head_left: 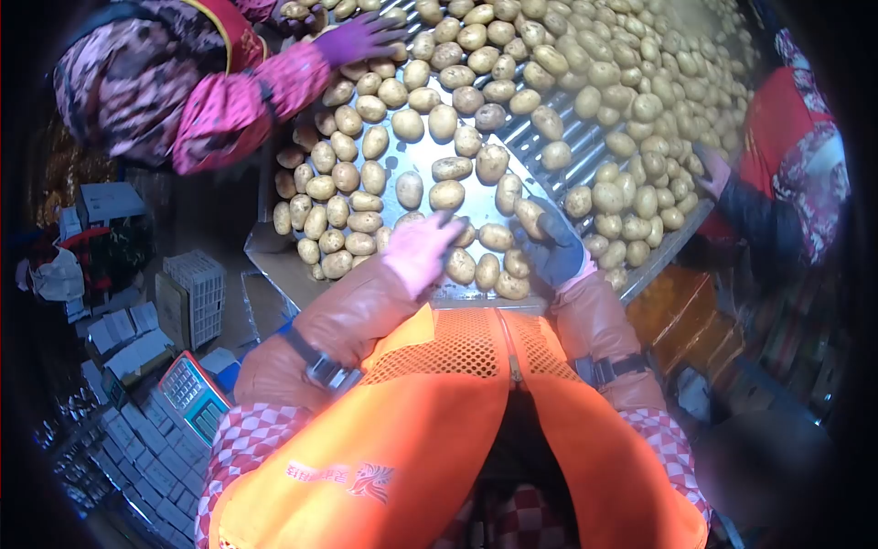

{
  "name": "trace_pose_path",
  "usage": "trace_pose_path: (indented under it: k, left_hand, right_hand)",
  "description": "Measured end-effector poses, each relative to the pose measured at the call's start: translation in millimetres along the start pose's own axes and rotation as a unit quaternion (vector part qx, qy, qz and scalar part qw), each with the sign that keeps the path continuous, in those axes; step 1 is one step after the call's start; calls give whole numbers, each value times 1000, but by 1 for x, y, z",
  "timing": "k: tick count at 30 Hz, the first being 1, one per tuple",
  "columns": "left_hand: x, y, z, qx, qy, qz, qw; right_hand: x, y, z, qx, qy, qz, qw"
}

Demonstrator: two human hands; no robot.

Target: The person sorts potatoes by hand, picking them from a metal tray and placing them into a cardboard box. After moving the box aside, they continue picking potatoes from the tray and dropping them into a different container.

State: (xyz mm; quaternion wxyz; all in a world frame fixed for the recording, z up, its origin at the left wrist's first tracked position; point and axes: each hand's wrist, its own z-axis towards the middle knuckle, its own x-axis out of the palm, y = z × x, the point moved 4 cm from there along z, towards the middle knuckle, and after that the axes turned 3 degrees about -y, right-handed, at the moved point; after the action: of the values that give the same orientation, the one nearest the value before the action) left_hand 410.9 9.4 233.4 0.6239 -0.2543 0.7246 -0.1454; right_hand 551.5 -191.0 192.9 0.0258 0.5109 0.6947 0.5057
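My left hand, in a pink glove with dirty fingertips, reaches over potatoes near the front of the metal sorting table. Its fingers are stretched out, and no potato shows in its grasp. My right hand, in a dark blue-grey glove, has its fingers and thumb around a potato at the table's right side. Several potatoes lie between the hands, among them one potato and another potato. Two more, a potato and a potato, lie just beyond my left hand.
A large potato pile covers the roller bars at back right. Rows of potatoes line the left side. A co-worker's purple-gloved hand reaches in at upper left; another co-worker's hand is at right. A white crate stands left.
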Motion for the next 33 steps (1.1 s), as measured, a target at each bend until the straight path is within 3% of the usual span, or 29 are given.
trace_pose_path:
  k: [1,3,4,5,7,9,10,11,13,14,15,16,17,18,19,21,22,23,24,25,27,28,29,30,31,32,33]
  left_hand:
    - [10,-11,10,-50,110,51,991]
    - [33,-3,31,-127,105,97,982]
    - [35,5,44,-134,101,95,981]
    - [38,12,56,-142,97,93,981]
    - [25,11,62,-127,115,95,981]
    - [-9,-1,58,-234,143,-19,962]
    - [-15,-7,57,-294,85,-20,952]
    - [-11,-13,54,-321,150,-246,902]
    - [-6,-43,42,-172,65,-238,954]
    - [5,-53,45,-116,33,-159,980]
    - [9,-57,49,-108,36,-161,980]
    - [5,-62,58,-66,-38,-224,972]
    - [-1,-64,70,-25,-108,-288,951]
    - [2,-47,89,44,-163,-161,972]
    - [-13,-44,99,59,-167,-23,984]
    - [-7,-7,107,-64,-161,208,963]
    - [1,20,105,-127,-114,165,971]
    - [15,44,100,-62,-125,121,983]
    - [17,36,90,-53,-100,78,991]
    - [26,25,76,-41,-53,170,983]
    - [31,6,41,41,-18,222,974]
    - [40,17,27,76,-30,234,969]
    - [37,14,17,67,-26,237,969]
    - [32,14,13,61,-29,216,974]
    - [28,18,9,51,-33,195,979]
    - [28,29,7,50,-54,182,980]
    - [27,32,9,48,-56,181,981]
  right_hand:
    - [-1,3,-3,-70,-17,-111,991]
    - [-4,8,-14,-140,-46,-216,965]
    - [-4,10,-19,-57,-29,-45,997]
    - [-3,7,-26,24,-7,130,991]
    - [-8,0,-39,13,-75,127,989]
    - [-20,-18,-47,115,-30,325,938]
    - [-21,-28,-44,107,-20,379,919]
    - [-28,-35,-47,95,-26,382,919]
    - [-6,-24,-57,48,84,460,882]
    - [-1,-21,-61,61,4,433,899]
    - [-2,-22,-62,54,-1,433,900]
    - [-8,-15,-64,-69,-35,124,989]
    - [-10,-8,-67,-178,-71,-202,960]
    - [-11,-8,-69,-217,-84,-362,903]
    - [-12,-9,-72,-253,-109,-508,816]
    - [-30,-31,-65,-239,-140,-355,893]
    - [-42,-46,-63,-233,-156,-272,921]
    - [-56,-58,-64,-226,-173,-187,940]
    - [-73,-66,-69,-222,-192,-102,951]
    - [-80,-49,-92,-257,-210,-296,896]
    - [-91,-13,-141,-297,-309,-654,623]
    - [-106,-10,-154,-278,-323,-538,727]
    - [-117,1,-172,-236,-314,-297,870]
    - [-126,10,-191,-207,-331,-13,921]
    - [-123,24,-213,-124,-277,384,872]
    - [-149,27,-229,-189,-374,300,857]
    - [-185,27,-244,-241,-348,274,863]
